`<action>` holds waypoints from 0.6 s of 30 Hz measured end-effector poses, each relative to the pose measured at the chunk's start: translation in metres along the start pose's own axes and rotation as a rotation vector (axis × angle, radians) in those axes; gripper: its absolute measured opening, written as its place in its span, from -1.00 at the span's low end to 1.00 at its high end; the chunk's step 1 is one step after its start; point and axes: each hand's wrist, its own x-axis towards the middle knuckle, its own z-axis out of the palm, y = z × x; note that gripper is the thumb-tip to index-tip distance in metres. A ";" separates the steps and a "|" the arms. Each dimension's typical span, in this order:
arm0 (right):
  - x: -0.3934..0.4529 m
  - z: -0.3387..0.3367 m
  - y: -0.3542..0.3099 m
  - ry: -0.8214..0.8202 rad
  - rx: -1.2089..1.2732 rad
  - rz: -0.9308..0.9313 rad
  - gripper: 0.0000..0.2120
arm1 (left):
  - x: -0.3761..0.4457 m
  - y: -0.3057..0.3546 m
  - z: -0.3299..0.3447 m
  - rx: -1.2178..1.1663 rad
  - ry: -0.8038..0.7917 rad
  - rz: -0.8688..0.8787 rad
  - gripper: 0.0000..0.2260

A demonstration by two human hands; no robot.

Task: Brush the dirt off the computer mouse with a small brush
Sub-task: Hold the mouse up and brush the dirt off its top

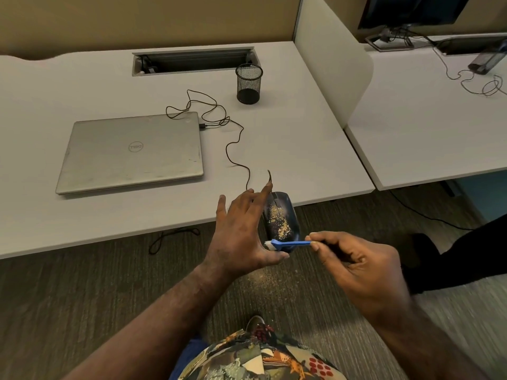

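Observation:
A dark computer mouse (282, 215) speckled with yellowish dirt is held in the air just past the desk's front edge, above the carpet. My left hand (241, 234) grips it from the left side, thumb under its near end, fingers spread along its far end. My right hand (362, 267) pinches the handle of a small blue brush (290, 244) with white bristles. The bristles touch the mouse's near end, by my left thumb. The mouse's thin cable (233, 144) runs back across the desk to the laptop.
A closed silver laptop (131, 152) lies on the white desk (301, 133). A black mesh pen cup (248, 83) stands behind. Yellowish crumbs lie on the carpet (263, 278) below the mouse. Another person's dark-clothed leg (461, 259) is at the right.

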 end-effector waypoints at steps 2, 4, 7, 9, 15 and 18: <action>-0.001 0.000 0.001 0.037 -0.011 0.019 -0.79 | 0.001 -0.001 -0.001 -0.002 0.001 -0.009 0.14; -0.002 -0.003 0.003 0.080 -0.003 0.036 -0.80 | 0.002 -0.001 -0.002 -0.005 0.003 -0.018 0.13; -0.002 -0.008 0.006 0.115 0.004 0.043 -0.79 | 0.002 -0.002 -0.003 -0.013 0.003 -0.024 0.13; -0.002 -0.010 0.008 0.127 0.013 0.051 -0.78 | 0.002 -0.003 -0.003 -0.019 0.011 -0.023 0.12; -0.003 -0.014 0.011 0.174 0.009 0.080 -0.78 | 0.003 -0.003 -0.002 -0.025 0.012 -0.034 0.12; -0.003 -0.016 0.014 0.193 -0.036 0.099 -0.78 | 0.002 -0.005 -0.001 -0.024 0.011 -0.034 0.12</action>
